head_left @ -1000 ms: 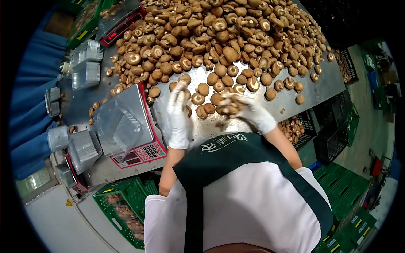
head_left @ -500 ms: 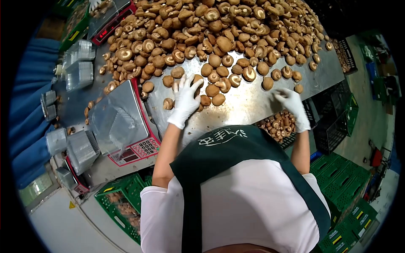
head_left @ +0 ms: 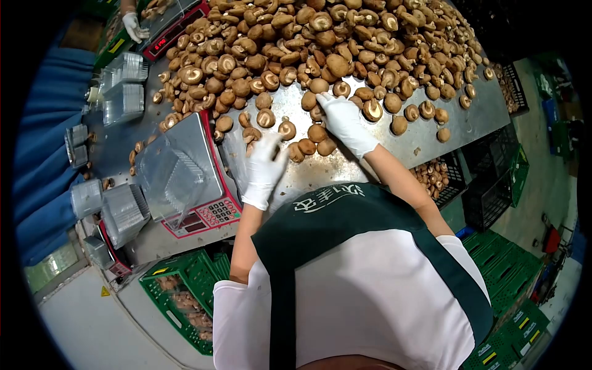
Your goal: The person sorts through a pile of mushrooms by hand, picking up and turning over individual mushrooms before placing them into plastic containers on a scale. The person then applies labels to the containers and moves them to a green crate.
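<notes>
Both of my hands wear white gloves over a metal table (head_left: 308,176) strewn with brown shiitake mushrooms. My left hand (head_left: 264,172) is low over the table, beside a stem-up mushroom (head_left: 287,129) and a small group of mushrooms (head_left: 249,135); its fingers are smeared by motion. Reaching in from the right, my right hand (head_left: 348,123) has its fingers closed at a mushroom (head_left: 316,113) that they partly cover. Other loose mushrooms (head_left: 317,133) lie between the two hands. A large heap of mushrooms (head_left: 333,37) fills the table's far side.
A red-framed scale (head_left: 209,185) at left carries a clear plastic tray (head_left: 176,172). Stacked clear trays (head_left: 123,213) stand beyond it. A co-worker's gloved hand (head_left: 134,28) is by another scale (head_left: 163,42). Crates (head_left: 179,302) with mushrooms sit below the table edge.
My right hand has swung left from the table's right side to the loose mushrooms in the middle. My left hand has drawn back towards my body. Several mushrooms near it have shifted.
</notes>
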The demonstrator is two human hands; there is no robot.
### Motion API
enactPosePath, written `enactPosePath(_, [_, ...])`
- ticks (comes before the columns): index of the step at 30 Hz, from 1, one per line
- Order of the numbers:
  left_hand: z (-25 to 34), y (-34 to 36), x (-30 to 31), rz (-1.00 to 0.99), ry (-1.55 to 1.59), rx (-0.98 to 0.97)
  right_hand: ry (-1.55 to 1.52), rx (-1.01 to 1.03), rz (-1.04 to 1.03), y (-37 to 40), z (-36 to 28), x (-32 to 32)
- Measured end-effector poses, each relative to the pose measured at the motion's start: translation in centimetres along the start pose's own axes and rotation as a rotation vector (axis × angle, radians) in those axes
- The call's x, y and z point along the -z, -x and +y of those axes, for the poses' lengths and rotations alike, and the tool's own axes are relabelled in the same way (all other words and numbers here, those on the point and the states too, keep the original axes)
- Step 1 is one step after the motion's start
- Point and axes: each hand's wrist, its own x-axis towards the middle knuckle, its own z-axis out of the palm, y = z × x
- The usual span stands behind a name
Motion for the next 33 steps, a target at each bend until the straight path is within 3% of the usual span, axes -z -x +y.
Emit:
enactPosePath(1, [0.3,0.5,-1.2,-0.071,-0.025,-0.073,0.086,0.020,0.006,-0.5,-0.3,-0.8])
enactPosePath(3, [3.0,1.0,-2.3,-0.301,-0.244,0.063,0.150,0.033,0.031,-1.0,-0.7,-1.5])
enactPosePath(7, [0.8,1.3,-5.0,-0.167,-0.187,0.012,0.073,0.013,0.046,-1.3,-1.0,-1.3])
enactPosePath(9, [0.5,1.5,-5.0,-0.113,-0.118,0.029,-0.073,-0.001,-0.101,-0.8,-0.8,-1.0])
enactPosePath(12, [0.9,1.6,-3.6,-0.040,0.182,0.216,-0.148,-0.024,-0.150,-0.7,-0.6,-0.4])
enactPosePath(13, [0.0,1.7,-3.6,0.033,0.212,0.166,-0.198,-0.021,-0.167,-0.7,-0.8,0.1])
enactPosePath(15, [-1.8,1.9,-3.4,0.060,0.507,0.324,-0.329,-0.136,-0.181,-1.0,-0.9,1.4])
enactPosePath(16, [-0.5,1.5,-1.9,0.029,1.090,0.736,-0.510,-0.194,-0.185,-0.6,-0.5,1.9])
enactPosePath(18, [1.1,0.9,0.4,0.173,1.175,0.673,-0.908,-0.291,-0.203,0.5,0.2,3.0])
enactPosePath(19, [1.7,1.0,0.9,0.253,1.167,0.650,-1.266,-0.437,-0.342,1.2,-0.2,5.9])
enactPosePath(21, [2.8,0.8,0.8,0.283,1.086,0.565,-1.727,-0.418,-0.510,3.1,1.9,3.4])
enactPosePath(23, [5.1,0.3,0.4,0.043,0.806,0.265,-2.128,-0.286,-0.685,4.5,1.3,4.4])
enactPosePath(25, [8.1,-0.6,0.9,-0.323,0.443,-0.057,-2.035,-0.182,-0.756,6.4,1.2,3.7])
enactPosePath(26, [8.1,-0.2,-1.2,-0.323,0.172,-0.206,-2.104,-0.378,-0.783,8.0,0.8,2.8])
enactPosePath(27, [7.5,0.3,-2.1,-0.412,0.223,-0.244,-2.133,-0.473,-0.782,8.9,1.4,2.6])
enactPosePath(29, [7.1,-0.4,-2.1,-0.454,0.481,-0.141,-2.188,-0.670,-0.761,10.0,1.7,3.7])
enactPosePath(31, [5.2,-0.3,-2.2,-0.277,0.594,0.084,-1.875,-0.513,-0.695,12.1,5.6,4.5])
enactPosePath(33, [4.3,-1.4,-1.2,-0.012,0.455,0.170,-1.666,-0.441,-0.585,13.4,8.7,8.5])
